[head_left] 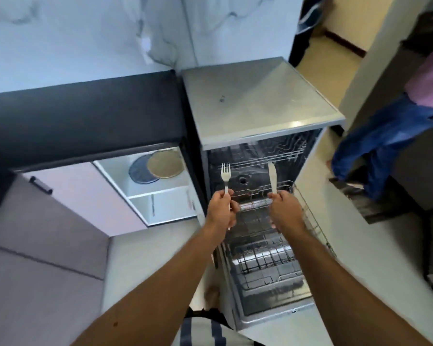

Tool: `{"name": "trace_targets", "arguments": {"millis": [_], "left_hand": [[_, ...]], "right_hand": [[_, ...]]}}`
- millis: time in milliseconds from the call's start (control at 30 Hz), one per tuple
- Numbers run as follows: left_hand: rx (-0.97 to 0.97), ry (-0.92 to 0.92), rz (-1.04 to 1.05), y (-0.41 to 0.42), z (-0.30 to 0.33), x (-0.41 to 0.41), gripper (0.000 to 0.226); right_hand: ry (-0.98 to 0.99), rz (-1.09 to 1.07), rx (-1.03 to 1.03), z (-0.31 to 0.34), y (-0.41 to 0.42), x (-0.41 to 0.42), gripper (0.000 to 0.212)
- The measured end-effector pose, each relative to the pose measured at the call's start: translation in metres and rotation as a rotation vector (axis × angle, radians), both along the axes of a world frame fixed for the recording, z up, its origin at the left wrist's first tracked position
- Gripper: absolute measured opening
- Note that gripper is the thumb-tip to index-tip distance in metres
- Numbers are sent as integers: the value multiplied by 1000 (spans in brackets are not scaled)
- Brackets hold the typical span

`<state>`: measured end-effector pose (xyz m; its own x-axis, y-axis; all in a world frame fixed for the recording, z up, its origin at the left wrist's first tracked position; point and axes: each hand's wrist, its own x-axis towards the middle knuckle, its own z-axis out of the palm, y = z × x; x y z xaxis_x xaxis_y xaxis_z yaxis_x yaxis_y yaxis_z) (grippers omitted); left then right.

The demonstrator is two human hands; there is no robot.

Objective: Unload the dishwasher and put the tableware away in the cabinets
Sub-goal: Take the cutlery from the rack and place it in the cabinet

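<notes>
Left hand (220, 208) grips a pale plastic fork (226, 176); right hand (284, 208) grips a pale plastic knife (272, 177). Both utensils stand upright toward 12 o'clock. The open white-shelved cabinet (158, 189) lies at 9 o'clock, nearer the left hand.

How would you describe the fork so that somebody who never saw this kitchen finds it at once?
Start at the open dishwasher in the middle, with its racks pulled out. Above the racks two hands each hold up one pale utensil. The fork is in the left hand; it ends in prongs, while the knife in the right hand has a plain blade.
</notes>
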<state>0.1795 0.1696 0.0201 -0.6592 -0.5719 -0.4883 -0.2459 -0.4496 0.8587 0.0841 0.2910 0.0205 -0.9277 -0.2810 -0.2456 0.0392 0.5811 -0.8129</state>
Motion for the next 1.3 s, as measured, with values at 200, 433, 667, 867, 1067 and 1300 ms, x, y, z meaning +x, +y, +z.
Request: {"name": "trace_targets", "arguments": {"millis": [200, 433, 667, 867, 1067, 1300], "left_hand": [[-182, -93, 170, -27, 20, 91, 24], [-79, -29, 378, -86, 17, 173, 25], [-91, -70, 395, -157, -12, 236, 24], [-111, -72, 408, -248, -43, 274, 23], [-53, -71, 299, -313, -71, 284, 32], [48, -167, 266, -346, -149, 258, 17]], "right_hand": [[33, 168, -61, 26, -33, 51, 29], [15, 370, -128, 46, -97, 110, 28], [-86, 415, -86, 7, -176, 159, 27], [-168, 414, -9, -37, -259, 190, 30], [-289, 294, 23, -70, -336, 213, 40], [-389, 283, 92, -149, -374, 211, 30]]}}
